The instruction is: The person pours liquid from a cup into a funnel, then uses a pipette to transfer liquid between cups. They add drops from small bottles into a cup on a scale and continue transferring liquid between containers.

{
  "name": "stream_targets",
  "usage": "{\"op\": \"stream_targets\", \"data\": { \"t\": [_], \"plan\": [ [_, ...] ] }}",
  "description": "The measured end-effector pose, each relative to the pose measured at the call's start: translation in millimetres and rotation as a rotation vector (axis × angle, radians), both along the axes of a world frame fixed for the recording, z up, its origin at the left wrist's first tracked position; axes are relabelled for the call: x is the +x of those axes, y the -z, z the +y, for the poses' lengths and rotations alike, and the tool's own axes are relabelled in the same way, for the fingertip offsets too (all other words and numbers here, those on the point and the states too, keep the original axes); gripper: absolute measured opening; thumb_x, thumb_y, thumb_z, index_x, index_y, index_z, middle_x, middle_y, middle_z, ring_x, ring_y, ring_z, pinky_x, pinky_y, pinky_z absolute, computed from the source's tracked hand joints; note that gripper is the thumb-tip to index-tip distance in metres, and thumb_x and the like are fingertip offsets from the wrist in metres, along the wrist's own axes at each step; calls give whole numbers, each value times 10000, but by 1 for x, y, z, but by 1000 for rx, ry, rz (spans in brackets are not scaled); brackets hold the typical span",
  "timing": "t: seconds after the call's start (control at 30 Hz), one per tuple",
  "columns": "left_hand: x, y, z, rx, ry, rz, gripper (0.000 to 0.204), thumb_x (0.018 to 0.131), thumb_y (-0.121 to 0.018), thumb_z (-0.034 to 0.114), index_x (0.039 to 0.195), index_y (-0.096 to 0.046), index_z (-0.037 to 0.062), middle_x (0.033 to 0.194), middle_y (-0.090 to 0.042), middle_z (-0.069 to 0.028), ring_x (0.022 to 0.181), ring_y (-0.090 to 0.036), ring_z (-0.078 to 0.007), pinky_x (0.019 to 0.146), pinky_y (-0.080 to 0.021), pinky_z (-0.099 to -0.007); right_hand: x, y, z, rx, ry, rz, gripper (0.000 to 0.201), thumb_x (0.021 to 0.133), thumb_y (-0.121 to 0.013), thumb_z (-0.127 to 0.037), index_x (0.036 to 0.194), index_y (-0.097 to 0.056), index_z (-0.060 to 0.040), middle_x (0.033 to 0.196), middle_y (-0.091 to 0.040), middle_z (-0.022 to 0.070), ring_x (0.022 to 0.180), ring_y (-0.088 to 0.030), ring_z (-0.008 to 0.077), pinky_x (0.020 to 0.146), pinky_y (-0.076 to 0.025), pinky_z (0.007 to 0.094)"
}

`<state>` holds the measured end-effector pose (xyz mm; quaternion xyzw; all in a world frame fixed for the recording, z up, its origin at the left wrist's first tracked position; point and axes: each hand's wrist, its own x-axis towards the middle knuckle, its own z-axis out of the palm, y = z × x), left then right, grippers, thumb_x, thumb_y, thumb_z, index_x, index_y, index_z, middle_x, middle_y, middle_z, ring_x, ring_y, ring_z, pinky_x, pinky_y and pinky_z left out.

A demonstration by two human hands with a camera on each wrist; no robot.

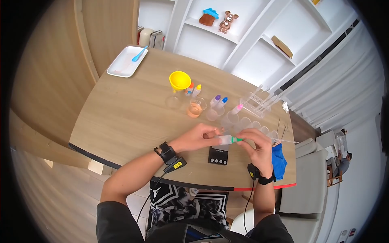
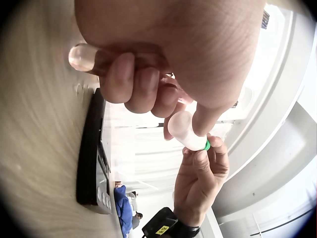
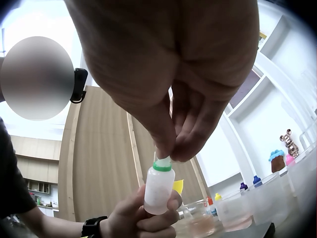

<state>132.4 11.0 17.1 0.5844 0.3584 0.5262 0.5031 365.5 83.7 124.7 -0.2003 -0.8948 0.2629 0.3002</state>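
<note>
My left hand [image 1: 197, 137] pinches a small translucent dropper bottle [image 3: 159, 191] around its body, between thumb and fingers. The same hand's other fingers curl around a clear tube with a rounded end [image 2: 82, 57], the rest of it hidden in the palm. My right hand [image 1: 259, 145] pinches the top of the bottle at its green cap [image 1: 236, 139], as the left wrist view also shows. Both hands are above a black digital scale [image 1: 218, 156], and the bottle overlaps the scale's far end in the head view.
Beyond my hands stand several clear cups [image 1: 244, 123], one cup with orange liquid [image 1: 195, 110], and dropper bottles with coloured caps [image 1: 197, 90]. A yellow funnel [image 1: 180, 80], a test tube rack [image 1: 259, 104], a white tray [image 1: 121, 67] and a blue cloth [image 1: 279, 161] are also on the table.
</note>
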Motion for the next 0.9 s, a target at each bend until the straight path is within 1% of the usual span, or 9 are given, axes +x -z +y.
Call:
{"op": "stream_targets", "data": {
  "t": [0.23, 0.33, 0.4, 0.47, 0.53, 0.63, 0.73, 0.83, 0.9],
  "plan": [
    [0, 5, 3, 18, 5, 16, 210, 1029, -710, 247, 953, -681, 53, 711, -393, 105, 645, -303, -23, 566, -246, -263, 2, -2, -4, 87, -3, -26, 237, 790, -817, 62, 1013, -771, -5, 1018, -751, 122, 907, -732, 277, 789, -577, 352],
    [1, 4, 2, 7, 17, 19, 233, 1029, -718, 258, 919, -676, 57, 704, -381, 107, 644, -300, -23, 564, -245, -265, 2, 2, -1, 87, -9, -13, 234, 792, -830, 54, 1009, -772, -11, 977, -758, 107, 831, -725, 269, 748, -572, 345],
    [-1, 2, 1, -4, 17, 38, 260, 1025, -732, 266, 878, -670, 60, 705, -369, 112, 651, -300, -19, 567, -249, -263, -1, 0, -5, 59, 24, -27, 138, 827, -826, 11, 948, -758, 0, 877, -735, 115, 728, -685, 261, 672, -537, 352],
    [0, 3, 1, -7, 21, 48, 239, 1024, -733, 264, 908, -695, 59, 701, -363, 112, 648, -295, -20, 567, -246, -265, 2, 4, -5, 64, 55, -94, 101, 862, -819, -41, 883, -736, 12, 781, -697, 127, 640, -633, 255, 606, -491, 362],
    [1, 4, 1, -14, 31, 62, 223, 1024, -733, 263, 938, -718, 58, 697, -356, 113, 645, -290, -20, 568, -244, -266, 11, 15, 2, 103, 89, -213, 183, 895, -811, -102, 816, -706, 25, 690, -643, 142, 565, -568, 251, 549, -433, 376],
    [0, 6, 2, -17, 33, 80, 215, 1026, -730, 260, 957, -729, 56, 691, -350, 116, 640, -286, -20, 568, -242, -266, 9, 22, 1, 37, 107, -143, 286, 921, -785, -139, 743, -657, 44, 638, -580, 168, 548, -524, 258, 531, -386, 399],
    [0, 7, 2, -13, 20, 62, 226, 1029, -725, 253, 920, -703, 57, 687, -352, 117, 636, -286, -19, 568, -241, -263, 15, 30, 7, -24, 107, -88, 195, 913, -780, -107, 814, -687, 33, 663, -607, 142, 560, -537, 236, 542, -414, 370],
    [2, 3, 1, 0, 5, 36, 241, 1032, -720, 246, 885, -674, 59, 690, -353, 117, 637, -284, -20, 567, -239, -263, 1, 8, -8, -57, 47, -3, 121, 915, -765, -89, 905, -708, 17, 687, -623, 117, 572, -551, 211, 560, -441, 343],
    [2, 3, 1, 8, -4, 18, 252, 1032, -718, 241, 869, -656, 59, 694, -351, 116, 638, -282, -22, 567, -238, -263, -1, 11, -7, 1, 30, -33, 126, 911, -776, -96, 961, -717, 4, 701, -632, 98, 580, -560, 199, 569, -454, 331]
  ]
}}
